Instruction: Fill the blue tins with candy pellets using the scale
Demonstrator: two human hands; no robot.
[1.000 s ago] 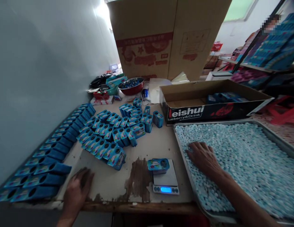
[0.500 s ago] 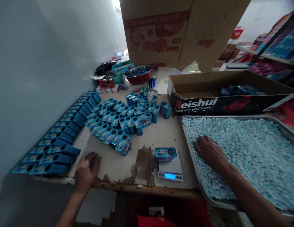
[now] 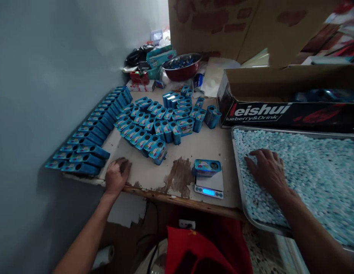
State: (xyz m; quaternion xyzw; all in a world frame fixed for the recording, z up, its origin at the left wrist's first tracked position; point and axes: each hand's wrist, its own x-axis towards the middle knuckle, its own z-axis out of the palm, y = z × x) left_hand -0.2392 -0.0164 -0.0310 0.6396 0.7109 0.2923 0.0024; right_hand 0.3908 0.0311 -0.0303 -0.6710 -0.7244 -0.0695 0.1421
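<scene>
At a worn table (image 3: 198,146), the left hand (image 3: 117,176) rested loosely curled; the right hand (image 3: 268,167), thumb apart, lay on pale-blue pieces (image 3: 313,175) filling a tray (image 3: 240,179) near a scale (image 3: 213,183) bearing a blue container (image 3: 207,168).

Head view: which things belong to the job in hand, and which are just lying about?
Seemingly in the job:
pale blue pieces under the right hand
metal tray holding them
digital scale
blue container on it
other blue containers

Probably just lying about:
black bag
blue can
white roll below
</scene>
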